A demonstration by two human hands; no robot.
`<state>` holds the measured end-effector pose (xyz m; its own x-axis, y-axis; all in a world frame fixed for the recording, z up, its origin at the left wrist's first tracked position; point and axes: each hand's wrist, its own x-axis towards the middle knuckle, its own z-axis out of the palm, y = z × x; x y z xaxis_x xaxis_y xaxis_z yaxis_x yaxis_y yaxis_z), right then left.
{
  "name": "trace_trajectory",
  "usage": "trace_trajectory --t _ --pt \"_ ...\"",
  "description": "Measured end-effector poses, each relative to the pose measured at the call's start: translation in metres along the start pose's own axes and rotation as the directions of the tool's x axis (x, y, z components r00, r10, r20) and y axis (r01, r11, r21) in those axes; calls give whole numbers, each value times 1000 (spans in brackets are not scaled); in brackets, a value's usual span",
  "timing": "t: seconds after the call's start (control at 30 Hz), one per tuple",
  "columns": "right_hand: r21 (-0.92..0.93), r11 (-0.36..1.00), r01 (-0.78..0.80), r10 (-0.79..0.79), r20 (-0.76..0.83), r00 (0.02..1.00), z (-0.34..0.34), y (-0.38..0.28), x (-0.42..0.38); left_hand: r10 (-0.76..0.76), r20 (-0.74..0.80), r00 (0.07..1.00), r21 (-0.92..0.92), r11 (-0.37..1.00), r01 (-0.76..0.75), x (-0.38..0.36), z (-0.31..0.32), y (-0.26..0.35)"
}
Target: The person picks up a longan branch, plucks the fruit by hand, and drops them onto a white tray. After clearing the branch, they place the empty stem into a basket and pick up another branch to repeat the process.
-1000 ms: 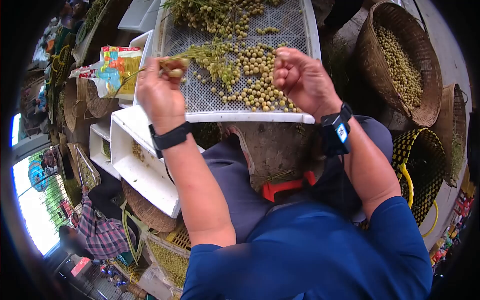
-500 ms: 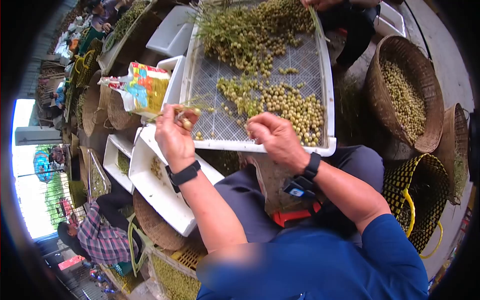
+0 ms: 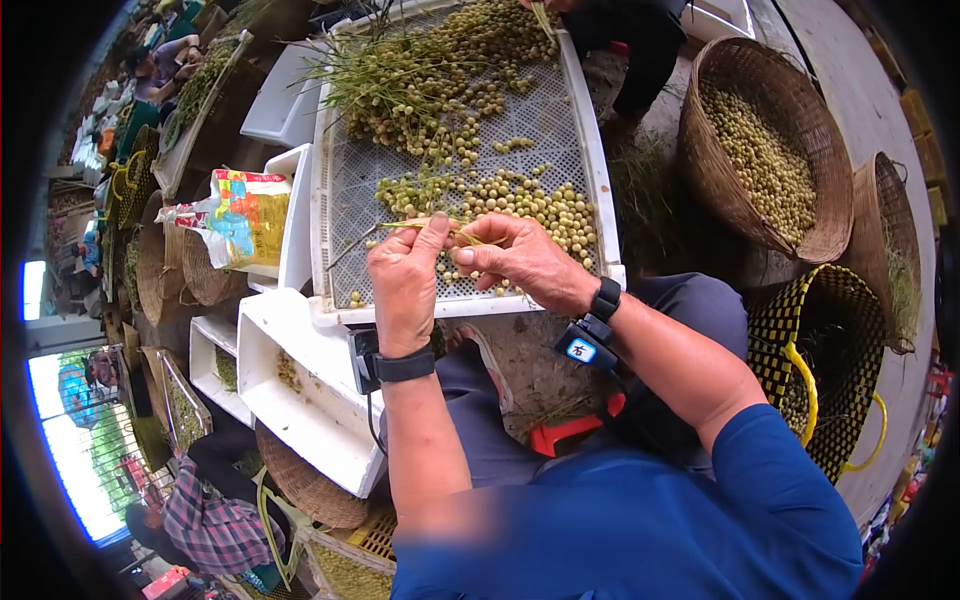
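Observation:
Over the near edge of a white mesh tray, my left hand is closed on a thin green stem, with a twig end poking out to its left. My right hand meets it fingertip to fingertip, pinching the same stem or its fruit; the exact contact is partly hidden by the fingers. Loose round yellow-green fruits lie on the mesh just beyond my right hand. A pile of fruit still on green stems covers the tray's far part.
A wicker basket of fruit and a yellow-black woven basket stand at right. White foam boxes and a colourful bag are at left. Another person's hand holds stems at the tray's far edge. A person in plaid sits lower left.
My left hand has moved right and come together with my right hand, which has shifted slightly left in view. The camera view has turned, moving the tray and baskets leftward.

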<state>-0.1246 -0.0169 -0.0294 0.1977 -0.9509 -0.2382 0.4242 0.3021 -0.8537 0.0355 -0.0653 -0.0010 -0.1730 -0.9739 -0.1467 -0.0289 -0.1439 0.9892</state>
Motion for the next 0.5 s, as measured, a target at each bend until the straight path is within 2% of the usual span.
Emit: trace_trajectory --t 0.07,0.13,0.23,0.27,0.4,0.5 --pt "48 999 -10 11 -12 1000 1 1 0 -4 26 1000 -42 999 5 -3 7 3" --pt "64 997 -31 33 -23 999 -4 -2 -1 -24 52 998 15 1000 23 -5 14 7" --pt "32 994 -108 104 109 989 -11 -1 -3 -24 58 998 -6 1000 24 -3 14 3" --pt "-13 992 -123 123 146 981 -11 0 -4 27 19 999 29 999 -28 -2 17 3" --pt "-187 970 -159 203 246 948 -8 -1 -11 30 -74 997 -24 999 -31 0 19 -2" --pt "-165 964 -206 247 285 926 -16 3 -10 32 -95 995 -22 999 -34 2 17 -2"
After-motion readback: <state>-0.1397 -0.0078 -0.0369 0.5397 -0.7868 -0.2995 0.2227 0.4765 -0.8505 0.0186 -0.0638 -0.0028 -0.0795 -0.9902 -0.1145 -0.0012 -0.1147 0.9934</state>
